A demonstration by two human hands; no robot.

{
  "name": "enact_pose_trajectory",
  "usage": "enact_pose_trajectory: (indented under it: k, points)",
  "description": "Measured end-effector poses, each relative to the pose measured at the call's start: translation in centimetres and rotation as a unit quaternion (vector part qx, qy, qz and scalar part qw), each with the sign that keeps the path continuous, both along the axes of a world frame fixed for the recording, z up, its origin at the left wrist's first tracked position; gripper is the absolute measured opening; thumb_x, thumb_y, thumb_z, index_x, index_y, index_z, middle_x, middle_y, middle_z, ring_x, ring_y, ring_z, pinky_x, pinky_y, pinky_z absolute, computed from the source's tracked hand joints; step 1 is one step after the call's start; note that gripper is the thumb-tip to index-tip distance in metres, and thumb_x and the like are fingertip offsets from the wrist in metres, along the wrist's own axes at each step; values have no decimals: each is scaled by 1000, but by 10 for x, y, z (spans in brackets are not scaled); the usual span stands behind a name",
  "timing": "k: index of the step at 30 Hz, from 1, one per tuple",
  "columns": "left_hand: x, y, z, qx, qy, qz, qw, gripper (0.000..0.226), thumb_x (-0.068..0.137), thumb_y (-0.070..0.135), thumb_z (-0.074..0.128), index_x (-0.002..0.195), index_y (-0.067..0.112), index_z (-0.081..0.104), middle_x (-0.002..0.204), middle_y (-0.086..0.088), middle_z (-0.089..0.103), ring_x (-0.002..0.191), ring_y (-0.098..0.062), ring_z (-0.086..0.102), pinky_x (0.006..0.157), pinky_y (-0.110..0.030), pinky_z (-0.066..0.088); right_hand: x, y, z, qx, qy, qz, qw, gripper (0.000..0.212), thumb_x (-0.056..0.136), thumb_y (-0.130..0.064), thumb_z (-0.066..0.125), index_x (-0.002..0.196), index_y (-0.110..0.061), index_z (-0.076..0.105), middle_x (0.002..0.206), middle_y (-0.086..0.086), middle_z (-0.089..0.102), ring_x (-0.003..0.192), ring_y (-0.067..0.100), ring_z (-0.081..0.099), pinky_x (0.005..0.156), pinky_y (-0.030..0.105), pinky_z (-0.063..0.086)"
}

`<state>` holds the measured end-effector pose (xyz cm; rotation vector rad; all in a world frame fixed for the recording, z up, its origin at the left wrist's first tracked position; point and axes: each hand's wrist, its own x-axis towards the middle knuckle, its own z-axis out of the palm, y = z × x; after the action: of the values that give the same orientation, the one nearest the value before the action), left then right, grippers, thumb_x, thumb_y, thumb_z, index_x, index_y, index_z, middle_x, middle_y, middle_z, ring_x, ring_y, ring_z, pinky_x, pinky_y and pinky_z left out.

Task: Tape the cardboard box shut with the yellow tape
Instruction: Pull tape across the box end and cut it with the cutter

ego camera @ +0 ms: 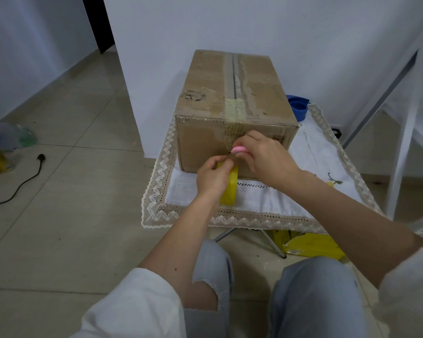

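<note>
A worn cardboard box (235, 93) stands on a small table covered by a white lace-edged cloth (266, 198). Its flaps are closed, and yellowish tape (235, 111) runs over the near end of the top seam and down the front face. My left hand (213, 176) grips the yellow tape roll (230, 191) in front of the box's lower face. My right hand (261, 154) holds a small pink cutter (239, 149) against the front face, just above the roll. Whether a blade touches the tape is hidden by my fingers.
A blue bowl (299, 106) sits behind the box on the right. A white frame (401, 152) stands at the right. Yellow packets (313, 247) lie under the table. A black power cable (25, 181) and clutter (3, 145) lie on the tiled floor at left.
</note>
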<state>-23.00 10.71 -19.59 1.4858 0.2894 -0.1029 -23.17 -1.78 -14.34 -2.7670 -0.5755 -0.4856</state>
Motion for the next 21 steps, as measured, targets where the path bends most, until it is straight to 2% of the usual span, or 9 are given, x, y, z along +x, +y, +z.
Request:
enact_pose_trajectory:
  k: [2, 4, 9, 16, 21]
  points:
    - [2, 0, -1, 17, 4, -13, 1000, 10, 82, 27, 69, 72, 26, 66, 79, 6, 63, 75, -10, 53, 68, -25, 41, -1, 0, 0, 4, 1, 3, 1000, 23, 93, -26, 56, 106, -10, 65, 106, 9, 61, 87, 35, 64, 71, 47, 53]
    - [3, -1, -3, 24, 5, -15, 1000, 13, 82, 26, 68, 69, 25, 66, 77, 5, 62, 73, -11, 52, 68, -27, 41, -3, -1, 0, 5, -2, 9, 1000, 23, 94, -25, 56, 107, -10, 65, 106, 9, 60, 87, 34, 64, 71, 47, 53]
    - [5, 0, -4, 28, 2, -14, 1000, 10, 83, 25, 66, 75, 23, 69, 81, 4, 64, 76, -12, 54, 70, -29, 44, -2, -2, -6, -4, -15, 19, 1000, 22, 95, -26, 54, 106, -9, 64, 105, 10, 60, 83, 36, 64, 68, 47, 53]
    - [7, -2, -5, 31, -2, 0, 1000, 12, 82, 25, 67, 70, 25, 68, 82, 5, 66, 79, -12, 56, 73, -27, 45, -1, -4, -11, -18, -30, 12, 999, 21, 95, -23, 55, 105, -7, 64, 103, 12, 60, 82, 36, 63, 65, 45, 54]
    - [6, 3, -3, 36, 9, 25, 999, 10, 85, 27, 67, 77, 22, 67, 87, 9, 64, 77, -5, 54, 63, -20, 38, 0, -21, -17, -42, -24, 7, 999, 20, 94, -21, 56, 101, -6, 66, 101, 12, 62, 79, 36, 65, 63, 42, 54]
